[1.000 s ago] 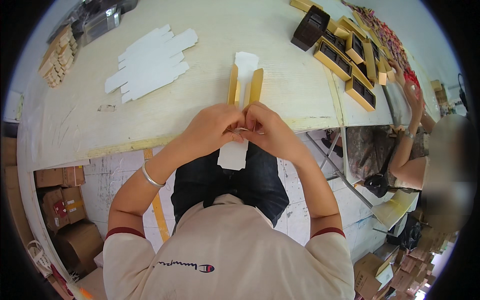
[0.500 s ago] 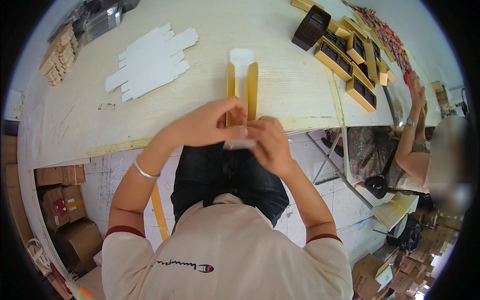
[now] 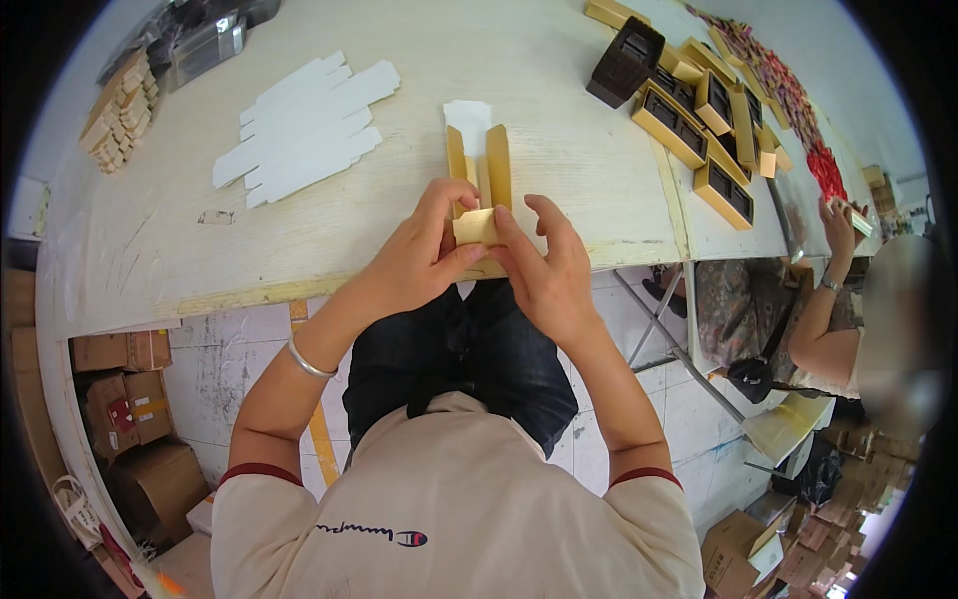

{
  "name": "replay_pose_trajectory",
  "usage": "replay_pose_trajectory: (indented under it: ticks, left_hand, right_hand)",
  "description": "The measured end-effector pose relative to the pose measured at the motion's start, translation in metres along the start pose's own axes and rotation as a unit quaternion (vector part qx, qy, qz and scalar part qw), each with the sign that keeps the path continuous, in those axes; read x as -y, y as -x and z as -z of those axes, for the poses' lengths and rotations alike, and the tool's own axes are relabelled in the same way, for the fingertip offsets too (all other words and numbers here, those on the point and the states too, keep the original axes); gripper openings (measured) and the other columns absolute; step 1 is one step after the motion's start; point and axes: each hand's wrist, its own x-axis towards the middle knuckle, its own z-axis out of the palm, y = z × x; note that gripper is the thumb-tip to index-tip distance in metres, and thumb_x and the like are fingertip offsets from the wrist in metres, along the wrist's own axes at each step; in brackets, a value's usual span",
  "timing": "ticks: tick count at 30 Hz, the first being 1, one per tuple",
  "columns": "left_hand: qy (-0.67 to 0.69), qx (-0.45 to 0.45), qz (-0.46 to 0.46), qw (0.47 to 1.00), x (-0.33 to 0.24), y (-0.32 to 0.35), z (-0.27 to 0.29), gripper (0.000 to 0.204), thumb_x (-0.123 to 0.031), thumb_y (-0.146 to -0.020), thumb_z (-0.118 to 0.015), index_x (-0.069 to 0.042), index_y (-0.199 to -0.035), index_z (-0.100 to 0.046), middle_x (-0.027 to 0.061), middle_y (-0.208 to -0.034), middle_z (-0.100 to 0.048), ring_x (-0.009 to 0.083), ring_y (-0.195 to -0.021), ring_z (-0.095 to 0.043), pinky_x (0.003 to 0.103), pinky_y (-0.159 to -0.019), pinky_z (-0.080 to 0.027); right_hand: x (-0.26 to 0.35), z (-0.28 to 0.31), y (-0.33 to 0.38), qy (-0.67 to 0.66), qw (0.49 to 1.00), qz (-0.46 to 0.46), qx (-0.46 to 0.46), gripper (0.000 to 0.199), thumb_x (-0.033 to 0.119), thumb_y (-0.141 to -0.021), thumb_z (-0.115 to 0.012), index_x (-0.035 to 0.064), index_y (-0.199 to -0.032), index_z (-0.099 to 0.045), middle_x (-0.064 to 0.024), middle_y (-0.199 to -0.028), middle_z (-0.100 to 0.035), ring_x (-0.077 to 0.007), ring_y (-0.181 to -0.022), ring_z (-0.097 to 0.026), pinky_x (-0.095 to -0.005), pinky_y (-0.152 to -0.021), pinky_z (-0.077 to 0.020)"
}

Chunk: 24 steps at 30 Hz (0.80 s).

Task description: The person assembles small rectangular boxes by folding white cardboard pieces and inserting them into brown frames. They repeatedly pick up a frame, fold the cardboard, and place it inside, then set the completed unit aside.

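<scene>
A partly folded gold cardboard box (image 3: 502, 165) lies lengthwise in front of me near the table's front edge. Its long side walls stand up, and a white-faced flap (image 3: 467, 115) extends flat from the far end. At the near end, a gold end panel (image 3: 477, 228) is raised between my hands. My left hand (image 3: 424, 238) curls round the panel's left side, thumb below and fingertips inside the box. My right hand (image 3: 544, 262) pinches the panel's right edge, with one bent finger lifted away from it.
An unfolded white cardboard blank (image 3: 304, 130) lies to the left. Stacked small pale pieces (image 3: 122, 115) sit at the far left. Several gold boxes with dark inserts (image 3: 723, 195) and a dark brown basket (image 3: 626, 62) stand at the right. A co-worker's hand (image 3: 838, 228) is beyond them.
The near-end panel has come up into view between my hands. My right hand has opened out somewhat, and the box's far end has shifted slightly left. The co-worker's hands have lowered.
</scene>
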Motion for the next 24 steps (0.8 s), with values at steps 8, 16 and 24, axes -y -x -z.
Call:
replay_pose_trajectory:
  ticks: [8, 16, 24]
  left_hand:
    - [-0.042, 0.068, 0.095, 0.992, -0.023, -0.014, 0.011, 0.044, 0.000, -0.087, -0.063, -0.007, -0.121, -0.037, 0.0065, -0.120, -0.042, 0.0084, -0.069, -0.049, 0.024, -0.061, -0.045]
    - [-0.225, -0.058, -0.050, 0.971, -0.012, 0.006, -0.010, 0.018, -0.009, -0.082, -0.070, -0.002, -0.092, -0.057, 0.0103, -0.089, -0.059, 0.0250, -0.068, -0.058, 0.032, -0.059, -0.046]
    - [-0.356, 0.089, -0.035, 0.929, -0.027, -0.007, 0.022, 0.017, -0.012, -0.077, -0.071, -0.003, -0.088, -0.063, 0.0086, -0.079, -0.062, 0.0271, -0.079, -0.060, 0.036, -0.070, -0.048]
  right_hand:
    - [-0.004, -0.003, -0.003, 0.008, 0.997, 0.071, 0.030, 0.043, 0.003, -0.071, -0.066, 0.0061, -0.113, -0.064, -0.0139, -0.108, -0.055, -0.0280, -0.087, -0.057, -0.0360, -0.075, -0.0462]
    - [-0.010, 0.004, -0.027, -0.095, 0.975, 0.005, 0.200, 0.018, 0.001, -0.072, -0.068, 0.0038, -0.089, -0.066, -0.0084, -0.084, -0.060, -0.0276, -0.079, -0.057, -0.0358, -0.067, -0.0462]
    - [-0.018, 0.019, -0.034, -0.103, 0.977, 0.059, 0.178, 0.014, 0.011, -0.074, -0.069, 0.0071, -0.088, -0.065, -0.0082, -0.082, -0.060, -0.0281, -0.078, -0.060, -0.0367, -0.066, -0.0463]
